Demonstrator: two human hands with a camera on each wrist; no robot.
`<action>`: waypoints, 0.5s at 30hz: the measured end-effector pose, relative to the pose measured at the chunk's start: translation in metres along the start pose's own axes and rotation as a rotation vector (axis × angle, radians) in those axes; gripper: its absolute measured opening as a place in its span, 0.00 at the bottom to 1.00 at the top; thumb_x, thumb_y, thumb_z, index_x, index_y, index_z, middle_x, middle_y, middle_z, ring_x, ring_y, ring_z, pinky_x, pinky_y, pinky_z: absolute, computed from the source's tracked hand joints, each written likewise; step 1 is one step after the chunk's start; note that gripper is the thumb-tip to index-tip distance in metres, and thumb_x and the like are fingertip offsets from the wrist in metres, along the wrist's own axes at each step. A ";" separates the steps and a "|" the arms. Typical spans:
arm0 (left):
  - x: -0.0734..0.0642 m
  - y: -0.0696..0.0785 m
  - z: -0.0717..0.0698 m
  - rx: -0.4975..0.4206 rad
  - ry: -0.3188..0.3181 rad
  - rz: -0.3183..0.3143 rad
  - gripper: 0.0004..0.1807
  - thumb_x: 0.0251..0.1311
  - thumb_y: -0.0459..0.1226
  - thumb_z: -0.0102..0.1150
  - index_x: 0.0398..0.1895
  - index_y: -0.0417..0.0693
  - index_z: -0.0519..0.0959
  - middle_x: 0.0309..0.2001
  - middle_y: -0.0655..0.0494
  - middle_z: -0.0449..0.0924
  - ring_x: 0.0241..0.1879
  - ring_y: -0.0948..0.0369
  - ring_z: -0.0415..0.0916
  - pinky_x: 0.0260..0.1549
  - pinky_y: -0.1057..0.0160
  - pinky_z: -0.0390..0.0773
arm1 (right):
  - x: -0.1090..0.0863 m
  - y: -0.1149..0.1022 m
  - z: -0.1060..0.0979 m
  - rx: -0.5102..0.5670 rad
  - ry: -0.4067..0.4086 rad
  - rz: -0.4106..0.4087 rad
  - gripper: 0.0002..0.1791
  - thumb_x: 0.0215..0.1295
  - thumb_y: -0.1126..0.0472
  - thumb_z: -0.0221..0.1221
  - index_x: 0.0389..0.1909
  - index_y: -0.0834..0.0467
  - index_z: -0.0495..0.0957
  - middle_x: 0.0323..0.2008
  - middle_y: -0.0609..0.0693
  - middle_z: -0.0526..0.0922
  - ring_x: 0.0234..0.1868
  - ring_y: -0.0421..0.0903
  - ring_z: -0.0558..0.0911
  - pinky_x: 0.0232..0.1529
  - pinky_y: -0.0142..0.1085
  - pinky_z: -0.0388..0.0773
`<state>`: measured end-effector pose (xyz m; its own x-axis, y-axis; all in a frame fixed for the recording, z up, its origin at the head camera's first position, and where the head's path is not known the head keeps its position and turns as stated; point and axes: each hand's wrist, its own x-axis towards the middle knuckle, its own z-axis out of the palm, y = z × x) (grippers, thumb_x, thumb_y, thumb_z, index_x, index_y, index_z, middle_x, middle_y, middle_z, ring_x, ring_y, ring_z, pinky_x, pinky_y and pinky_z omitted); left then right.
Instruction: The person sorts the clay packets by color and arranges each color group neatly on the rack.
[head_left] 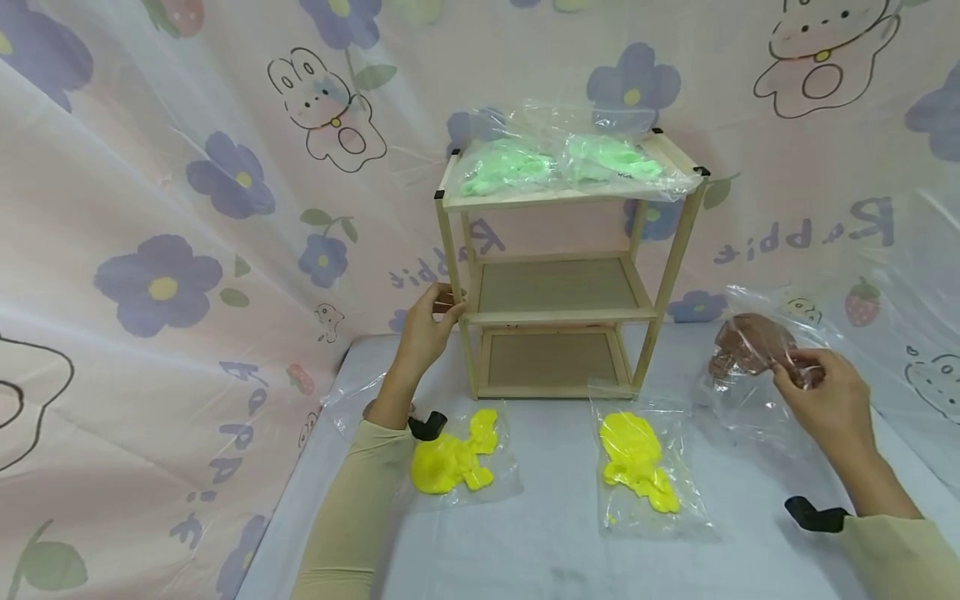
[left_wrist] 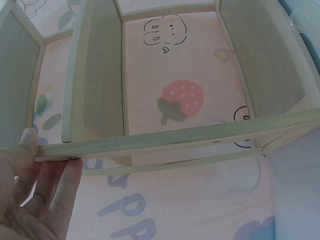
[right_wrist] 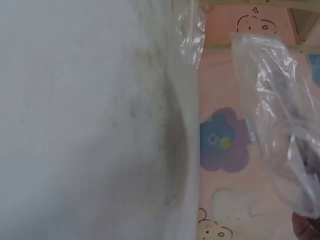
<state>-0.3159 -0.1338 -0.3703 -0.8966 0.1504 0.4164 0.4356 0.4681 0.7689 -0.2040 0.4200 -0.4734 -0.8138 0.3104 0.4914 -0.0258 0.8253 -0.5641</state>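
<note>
A small wooden shelf rack (head_left: 558, 317) stands at the back of the table. My left hand (head_left: 423, 329) grips its left front post at about middle-shelf height. In the left wrist view, the thumb and fingers of that hand (left_wrist: 50, 195) lie on opposite sides of the post (left_wrist: 175, 138). At the right, my right hand (head_left: 836, 400) pinches a clear plastic bag with a brown lump (head_left: 750, 337) inside. The right wrist view shows mostly the clear plastic of the bag (right_wrist: 270, 90) and one fingertip (right_wrist: 302, 227).
Two clear bags of light green lumps (head_left: 510, 167) lie on the rack's top shelf. In front of the rack lie a left bag of yellow lumps (head_left: 450, 458) and a right one (head_left: 633, 458). Another clear bag (head_left: 348, 404) is partly hidden behind the left wrist. A printed curtain (head_left: 165, 333) hangs behind.
</note>
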 end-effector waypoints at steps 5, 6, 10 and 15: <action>0.000 -0.001 0.000 -0.001 0.002 0.008 0.13 0.77 0.40 0.65 0.58 0.46 0.80 0.53 0.47 0.84 0.56 0.47 0.80 0.55 0.42 0.84 | -0.003 -0.016 -0.001 0.056 0.105 -0.061 0.19 0.66 0.67 0.68 0.55 0.71 0.80 0.43 0.64 0.78 0.36 0.24 0.62 0.32 0.16 0.59; 0.000 -0.001 0.000 0.001 0.003 0.010 0.13 0.77 0.39 0.65 0.58 0.46 0.80 0.53 0.47 0.84 0.56 0.47 0.80 0.55 0.42 0.84 | -0.003 -0.020 -0.002 0.071 0.126 -0.074 0.19 0.66 0.69 0.69 0.55 0.72 0.80 0.43 0.63 0.78 0.37 0.23 0.62 0.33 0.16 0.59; 0.000 -0.001 0.000 0.007 0.010 0.012 0.13 0.77 0.39 0.65 0.58 0.46 0.81 0.53 0.47 0.85 0.56 0.46 0.81 0.55 0.41 0.83 | -0.006 -0.034 -0.004 0.137 0.205 -0.133 0.18 0.63 0.72 0.70 0.53 0.72 0.81 0.43 0.53 0.79 0.39 0.20 0.64 0.40 0.17 0.60; 0.000 -0.001 0.000 0.009 0.011 0.009 0.13 0.76 0.39 0.65 0.58 0.47 0.81 0.53 0.47 0.85 0.56 0.47 0.81 0.55 0.42 0.84 | -0.009 -0.047 -0.006 0.229 0.282 -0.229 0.19 0.60 0.75 0.70 0.52 0.74 0.81 0.44 0.29 0.73 0.43 0.20 0.66 0.46 0.19 0.62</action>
<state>-0.3167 -0.1339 -0.3712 -0.8918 0.1449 0.4286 0.4427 0.4750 0.7605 -0.1922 0.3813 -0.4477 -0.5827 0.2746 0.7649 -0.3414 0.7714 -0.5370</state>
